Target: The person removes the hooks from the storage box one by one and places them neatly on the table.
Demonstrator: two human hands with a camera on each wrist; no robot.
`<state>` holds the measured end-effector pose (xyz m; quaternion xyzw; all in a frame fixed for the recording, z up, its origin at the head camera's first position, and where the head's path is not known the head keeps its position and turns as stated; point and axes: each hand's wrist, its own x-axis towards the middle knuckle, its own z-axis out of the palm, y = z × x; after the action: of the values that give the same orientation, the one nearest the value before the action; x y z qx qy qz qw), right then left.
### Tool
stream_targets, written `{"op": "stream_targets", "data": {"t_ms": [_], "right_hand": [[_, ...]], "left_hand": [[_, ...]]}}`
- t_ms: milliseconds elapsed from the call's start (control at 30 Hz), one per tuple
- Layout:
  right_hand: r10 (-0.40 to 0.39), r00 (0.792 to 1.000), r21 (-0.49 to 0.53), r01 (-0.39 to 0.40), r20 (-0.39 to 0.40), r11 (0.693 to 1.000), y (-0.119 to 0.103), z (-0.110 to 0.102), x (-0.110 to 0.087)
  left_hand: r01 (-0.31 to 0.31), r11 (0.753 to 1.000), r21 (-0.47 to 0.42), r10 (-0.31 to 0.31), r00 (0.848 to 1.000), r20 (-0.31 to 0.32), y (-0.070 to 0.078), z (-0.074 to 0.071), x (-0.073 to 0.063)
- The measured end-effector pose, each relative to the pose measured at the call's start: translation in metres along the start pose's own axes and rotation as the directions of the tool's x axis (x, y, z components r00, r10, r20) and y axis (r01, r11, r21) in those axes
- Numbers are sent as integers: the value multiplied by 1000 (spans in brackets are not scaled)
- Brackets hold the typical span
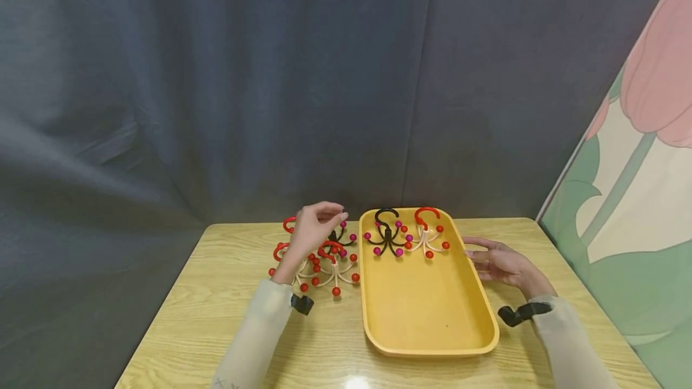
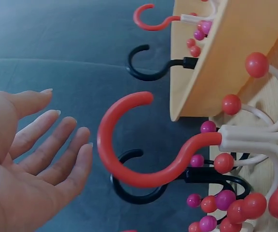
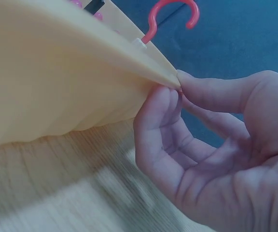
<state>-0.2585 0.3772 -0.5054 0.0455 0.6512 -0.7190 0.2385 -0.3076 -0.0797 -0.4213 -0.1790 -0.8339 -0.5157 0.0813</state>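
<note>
My left hand (image 1: 313,228) hovers over a group of claw hangers left of the yellow tray, its fingers loosely bent with nothing between them. In the left wrist view, the red hook of a red-and-white claw hanger (image 2: 124,176) stands right beside the fingertips, and a black claw hanger (image 2: 199,175) is behind it. My right hand (image 1: 503,266) is at the yellow tray's (image 1: 427,311) right side; its thumb and index finger pinch the rim. Inside the tray's far end stand a black claw hanger (image 1: 387,235) with magenta balls and a red-and-white one (image 1: 426,236) with red balls.
Several more claw hangers, among them a red-and-white one (image 1: 334,269), stand close together on the wooden table (image 1: 189,317). A dark curtain (image 1: 303,77) hangs behind the table, and a flower-patterned panel (image 1: 643,197) borders its right side.
</note>
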Motion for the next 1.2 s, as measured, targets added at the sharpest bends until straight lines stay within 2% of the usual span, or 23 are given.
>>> {"op": "stream_targets", "data": {"t_ms": [267, 567, 833, 1067, 1200], "right_hand": [[8, 1000, -16, -8, -16, 1000, 0, 1, -1], [-4, 1000, 17, 4, 17, 1000, 0, 0, -3], [-10, 999, 33, 9, 39, 999, 1, 1, -4], [0, 1000, 29, -1, 30, 1000, 2, -1, -3], [-2, 1000, 35, 1, 27, 999, -1, 1, -4]], "left_hand": [[-24, 996, 81, 19, 998, 62, 2, 24, 12], [1, 997, 76, -12, 990, 139, 1, 54, 25], [21, 995, 99, -36, 987, 155, 8, 65, 32], [71, 988, 138, -94, 981, 172, 18, 79, 40], [82, 985, 151, -106, 982, 155, 19, 88, 42]]}}
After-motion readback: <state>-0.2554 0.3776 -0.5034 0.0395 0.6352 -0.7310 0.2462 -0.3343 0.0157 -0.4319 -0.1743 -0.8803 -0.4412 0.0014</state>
